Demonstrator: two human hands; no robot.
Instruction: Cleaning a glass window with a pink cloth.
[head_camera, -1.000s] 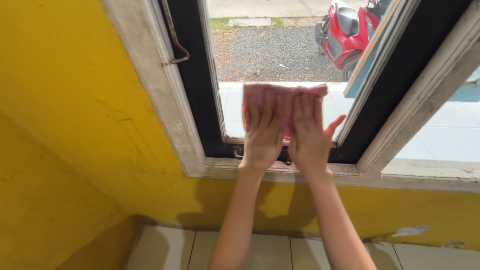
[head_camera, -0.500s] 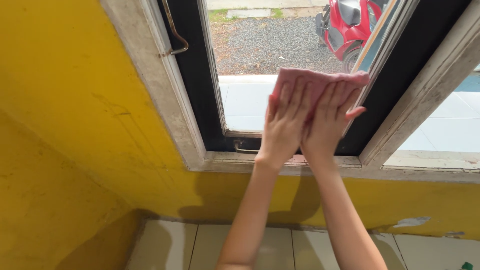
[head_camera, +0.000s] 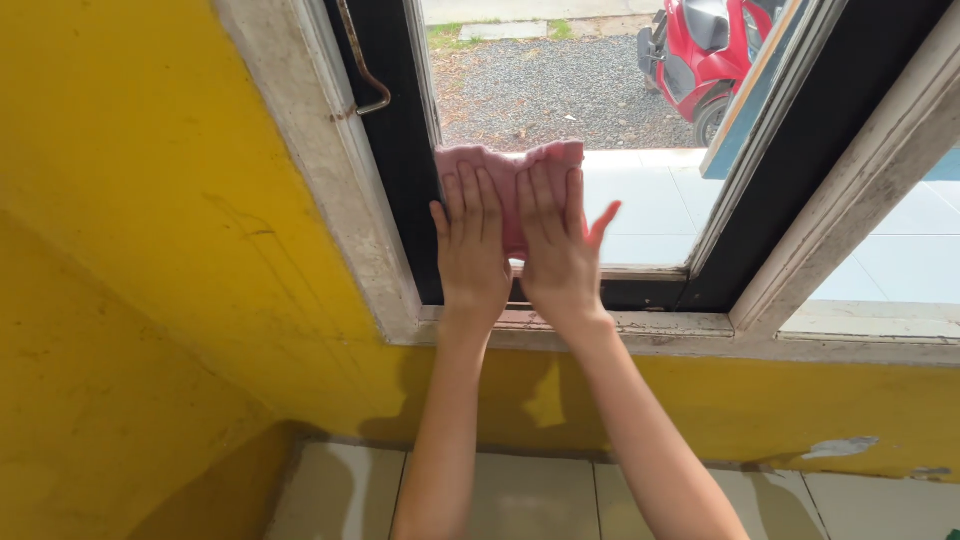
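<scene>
Both the left hand (head_camera: 470, 250) and the right hand (head_camera: 555, 245) lie flat, fingers spread, pressing a pink cloth (head_camera: 508, 175) against the window pane (head_camera: 640, 200) near its lower left corner, beside the dark frame (head_camera: 395, 170). This looks like the wiping step; the next stroke calls for even pressure so the cloth stays under both palms.

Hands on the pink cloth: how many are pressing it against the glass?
2. The left hand lies flat on the pink cloth's left half, near the window frame; the right hand lies beside it on the right half. No other hands show.
</scene>
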